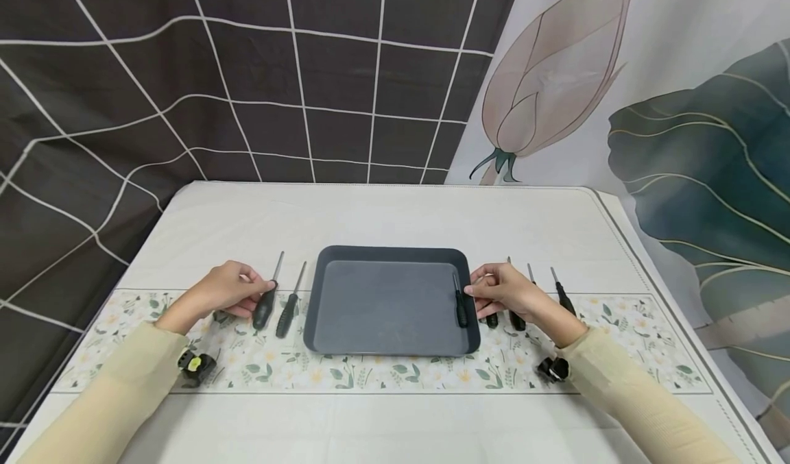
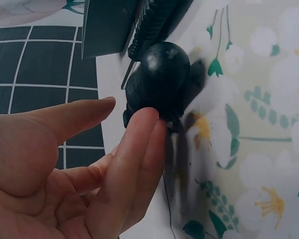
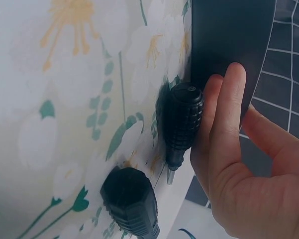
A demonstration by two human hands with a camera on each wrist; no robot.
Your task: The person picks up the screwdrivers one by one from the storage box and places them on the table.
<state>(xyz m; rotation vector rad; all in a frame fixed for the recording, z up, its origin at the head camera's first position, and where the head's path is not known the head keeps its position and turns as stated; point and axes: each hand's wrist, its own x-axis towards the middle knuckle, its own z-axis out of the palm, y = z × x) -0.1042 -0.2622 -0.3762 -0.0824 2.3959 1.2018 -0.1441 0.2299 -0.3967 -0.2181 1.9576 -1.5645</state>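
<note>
A grey rectangular tray (image 1: 395,347) lies on the table with a small black screwdriver (image 1: 460,306) inside, along its right wall. My right hand (image 1: 503,289) pinches the tray's right rim; in the right wrist view its fingers (image 3: 229,109) lie along the outer wall. On the left, my left hand (image 1: 231,289) is at a black-handled screwdriver (image 1: 264,308). The left wrist view has fingertips (image 2: 147,119) right at its rounded handle (image 2: 164,64), while another digit stands apart from it. A second screwdriver (image 1: 286,313) lies between that one and the tray.
Right of the tray lie several more screwdrivers, one (image 1: 563,298) beyond the right hand and others partly under it, including a thick ridged handle (image 3: 132,201). A floral runner (image 1: 382,375) crosses the white table (image 1: 382,210). Dark gridded cloth (image 1: 333,73) hangs behind.
</note>
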